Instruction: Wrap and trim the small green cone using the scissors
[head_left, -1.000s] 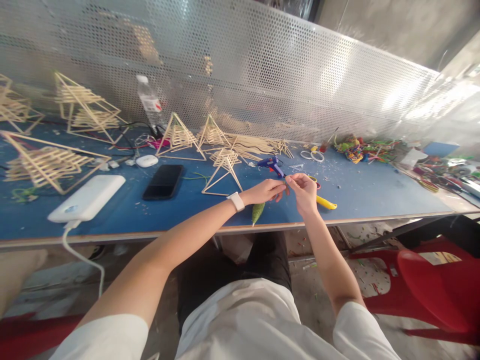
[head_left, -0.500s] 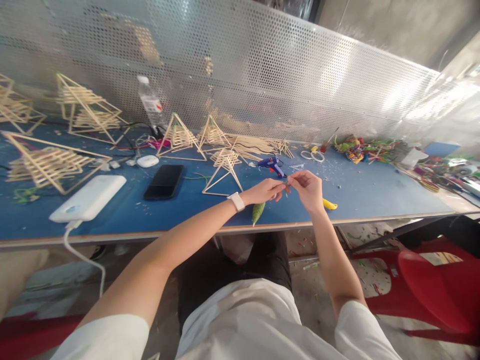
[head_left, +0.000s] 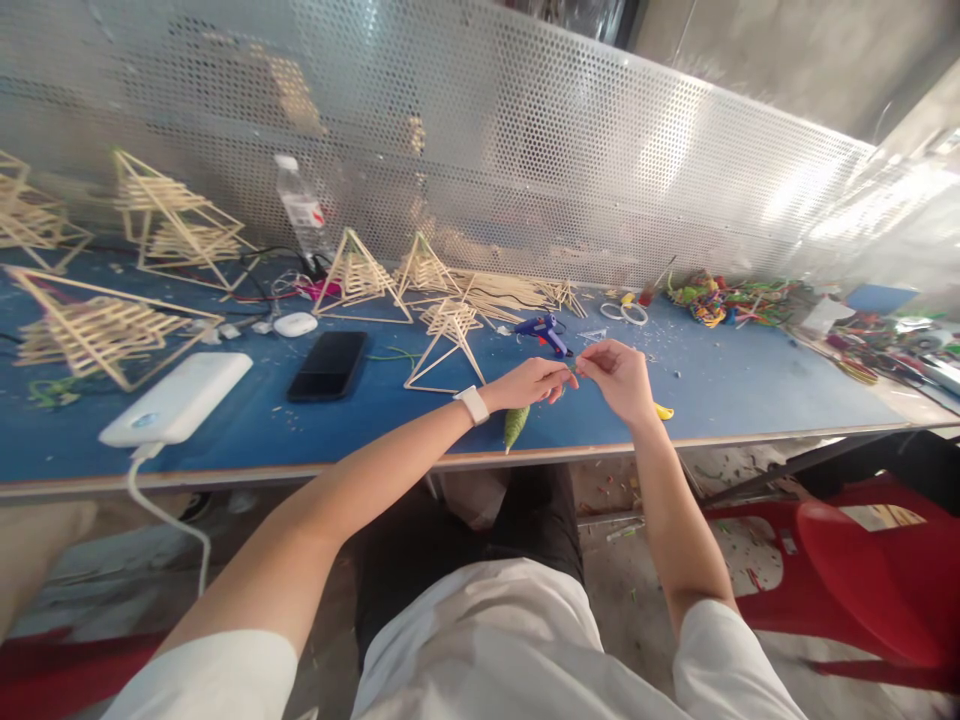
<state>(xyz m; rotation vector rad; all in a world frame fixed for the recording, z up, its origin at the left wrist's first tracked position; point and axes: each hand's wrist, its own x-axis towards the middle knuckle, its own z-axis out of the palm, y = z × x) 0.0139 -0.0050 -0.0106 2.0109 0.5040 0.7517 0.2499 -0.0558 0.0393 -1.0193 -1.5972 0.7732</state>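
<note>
My left hand [head_left: 538, 382], with a pale band on its wrist, is closed in a pinch on a thin green strand [head_left: 572, 369]. My right hand [head_left: 613, 375] pinches the same strand just to the right, its fingertips almost meeting the left ones. Most of the strand is hidden by the fingers. Below my left hand shows a green, pointed, leaf-shaped piece with a woven look [head_left: 515, 428]; whether it is joined to the strand I cannot tell. A yellow object [head_left: 663, 411] lies partly behind my right wrist. Just beyond both hands rests a blue glue gun [head_left: 541, 326].
A small stick pyramid [head_left: 450, 345] stands left of my hands, with several more further left. A black phone [head_left: 328, 365], a white power bank [head_left: 178, 399] and a bottle [head_left: 300, 205] are also left. Tangled colourful cords [head_left: 712, 298] lie back right, before a perforated metal screen [head_left: 525, 150].
My right hand has shifted slightly and now covers more of the yellow object. My left hand stays nearly in place, and both keep their pinch.
</note>
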